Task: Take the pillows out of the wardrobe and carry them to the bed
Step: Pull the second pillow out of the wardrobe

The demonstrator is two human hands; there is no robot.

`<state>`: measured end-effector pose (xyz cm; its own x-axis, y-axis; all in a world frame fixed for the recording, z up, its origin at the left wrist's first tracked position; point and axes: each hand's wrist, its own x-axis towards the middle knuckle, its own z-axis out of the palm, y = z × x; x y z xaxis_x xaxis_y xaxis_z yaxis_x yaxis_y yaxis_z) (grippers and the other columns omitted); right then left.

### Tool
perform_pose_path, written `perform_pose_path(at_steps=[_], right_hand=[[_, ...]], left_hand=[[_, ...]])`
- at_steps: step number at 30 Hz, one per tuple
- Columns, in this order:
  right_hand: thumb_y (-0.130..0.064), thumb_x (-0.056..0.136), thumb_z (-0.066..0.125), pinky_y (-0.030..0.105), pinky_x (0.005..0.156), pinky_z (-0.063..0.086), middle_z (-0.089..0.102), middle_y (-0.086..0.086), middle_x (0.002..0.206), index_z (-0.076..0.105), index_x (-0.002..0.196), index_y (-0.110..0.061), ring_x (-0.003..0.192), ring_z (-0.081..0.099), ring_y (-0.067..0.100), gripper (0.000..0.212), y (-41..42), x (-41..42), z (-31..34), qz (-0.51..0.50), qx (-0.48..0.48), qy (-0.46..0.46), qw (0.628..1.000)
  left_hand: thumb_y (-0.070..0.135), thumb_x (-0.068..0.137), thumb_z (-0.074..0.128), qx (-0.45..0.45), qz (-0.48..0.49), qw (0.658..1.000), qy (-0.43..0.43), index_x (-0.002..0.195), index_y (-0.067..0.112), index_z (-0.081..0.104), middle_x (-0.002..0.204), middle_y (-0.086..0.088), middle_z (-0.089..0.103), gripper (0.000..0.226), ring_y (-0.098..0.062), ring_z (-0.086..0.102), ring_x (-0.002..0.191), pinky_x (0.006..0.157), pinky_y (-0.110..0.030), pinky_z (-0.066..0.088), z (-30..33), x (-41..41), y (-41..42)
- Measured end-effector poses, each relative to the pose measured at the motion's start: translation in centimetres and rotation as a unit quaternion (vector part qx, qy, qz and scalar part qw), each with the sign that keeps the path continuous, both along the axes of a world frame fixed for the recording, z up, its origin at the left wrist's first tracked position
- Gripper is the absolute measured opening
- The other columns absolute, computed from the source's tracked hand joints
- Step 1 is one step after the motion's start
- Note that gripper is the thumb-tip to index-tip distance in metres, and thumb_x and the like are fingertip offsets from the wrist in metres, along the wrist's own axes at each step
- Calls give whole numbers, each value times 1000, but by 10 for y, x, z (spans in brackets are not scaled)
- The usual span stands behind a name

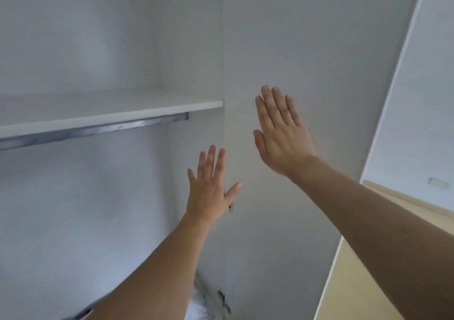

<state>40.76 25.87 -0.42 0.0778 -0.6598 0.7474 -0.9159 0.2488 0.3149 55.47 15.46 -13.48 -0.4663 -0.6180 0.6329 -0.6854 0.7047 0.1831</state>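
Note:
I look into an open white wardrobe (98, 49). Its upper shelf (110, 109) carries nothing that I can see. My left hand (211, 187) is raised with fingers spread in front of the wardrobe's right inner edge, holding nothing. My right hand (282, 133) is higher and further right, flat and open against the white wardrobe door (319, 49). A bit of white fabric (196, 307), possibly a pillow, shows at the bottom beneath my left forearm, mostly hidden.
A metal hanging rail (98, 129) runs under the shelf. Door hinges (224, 300) sit on the door's inner edge low down. A beige surface (356, 283) and a white wall (430, 98) lie to the right of the door.

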Motion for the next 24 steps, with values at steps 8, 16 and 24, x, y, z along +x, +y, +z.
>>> perform_pose_path(at_steps=[8,16,24], right_hand=[[-38,97,14,42,120,-4,1,14,161,9,152,-3,149,-3,27,65,-118,85,-106,122,104,-120,980],[-42,95,-4,38,119,-9,-13,11,160,-5,152,-7,148,-13,26,67,-211,117,-219,188,265,-149,934],[-34,102,21,37,121,-5,-13,11,160,-3,152,-7,149,-11,25,62,-267,170,-383,235,369,-181,881]], left_hand=[[58,95,27,-13,133,987,-84,155,12,13,162,-11,7,77,-29,4,150,120,-51,12,-65,114,-84],[55,97,31,40,221,963,-146,154,11,16,162,-10,9,74,-27,5,150,121,-45,7,-146,185,-128],[56,95,30,107,255,944,-181,154,11,17,162,-8,8,75,-26,4,150,121,-45,7,-303,248,-159]])
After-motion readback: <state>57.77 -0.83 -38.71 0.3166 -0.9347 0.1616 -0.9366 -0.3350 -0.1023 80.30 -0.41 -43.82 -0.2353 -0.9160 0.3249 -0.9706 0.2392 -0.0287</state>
